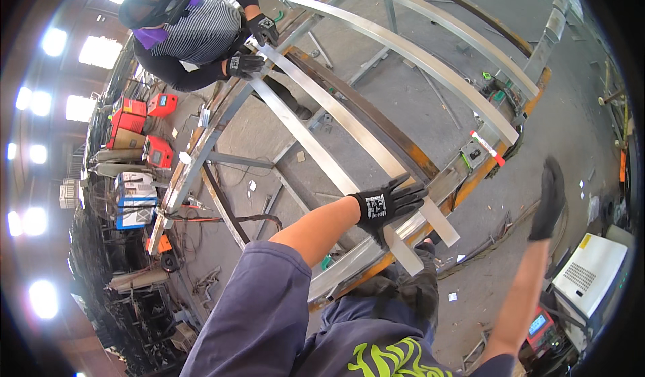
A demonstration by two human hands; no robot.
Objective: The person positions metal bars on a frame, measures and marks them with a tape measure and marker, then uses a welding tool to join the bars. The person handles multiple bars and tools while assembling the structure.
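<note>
My left hand, in a black glove, lies flat with its fingers spread across two long silvery metal bars, near their close ends. The left metal bar passes under the thumb side; the right metal bar runs beneath the fingers. Off to the right, my right hand, also black-gloved, is held out over the floor, fingers stretched and holding nothing visible. At the bars' far ends, a co-worker's two gloved hands rest on or beside them. A frame rail crosses under the close ends.
Several other silvery bars span the frame to the right. A red and white marker-like stick lies on the near rail beside a small dark-green tool. Red machines stand at left; a white machine stands at right.
</note>
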